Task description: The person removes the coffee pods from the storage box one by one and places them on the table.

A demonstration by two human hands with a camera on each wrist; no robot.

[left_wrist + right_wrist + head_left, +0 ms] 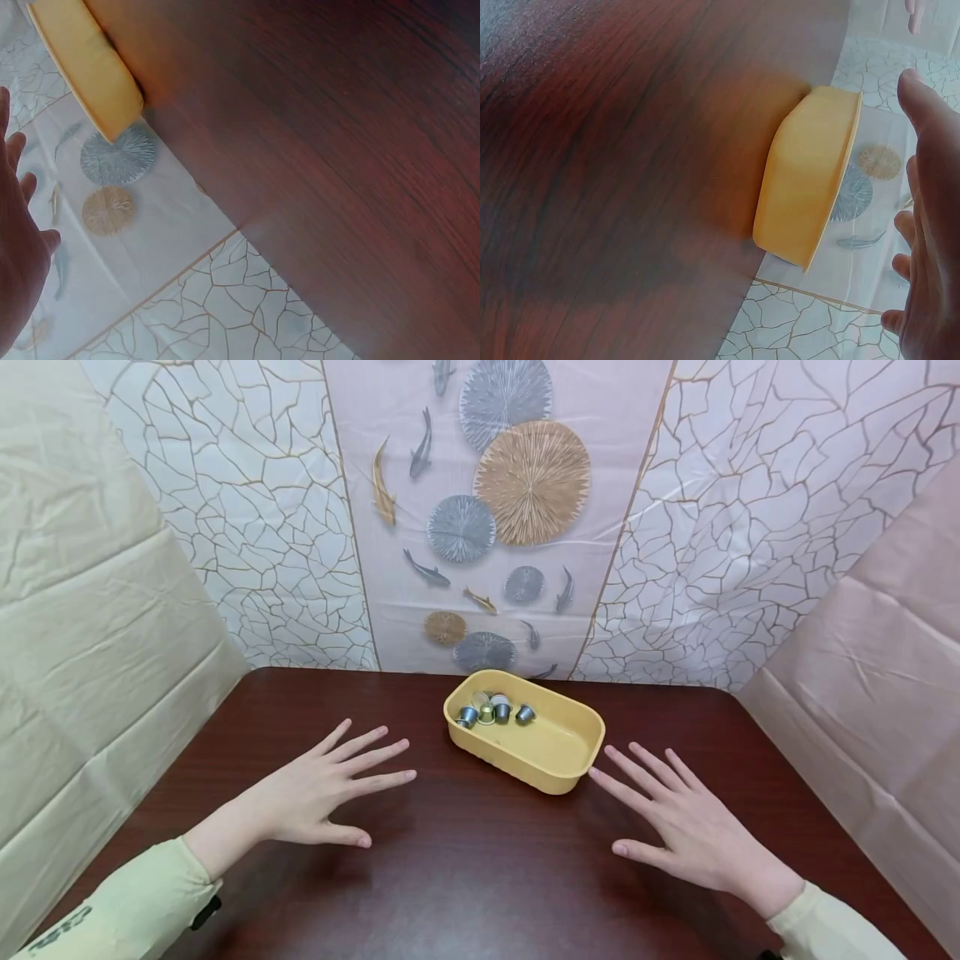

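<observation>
A yellow oblong tub stands toward the back of the table, turned at a slant. Several coffee capsules, dark, blue-grey and green, lie in its left end. My left hand hovers over the table left of the tub, fingers spread and holding nothing. To the tub's right, my right hand is likewise spread and holds nothing; its fingertips appear close to the tub's near right corner, and whether they touch cannot be told. Both wrist views show the tub's outer side but hide the capsules.
The dark red-brown wooden table fills the lower view. Behind it hangs a patterned cloth with fish and round leaf shapes. Pale cloth walls close off the left and right sides.
</observation>
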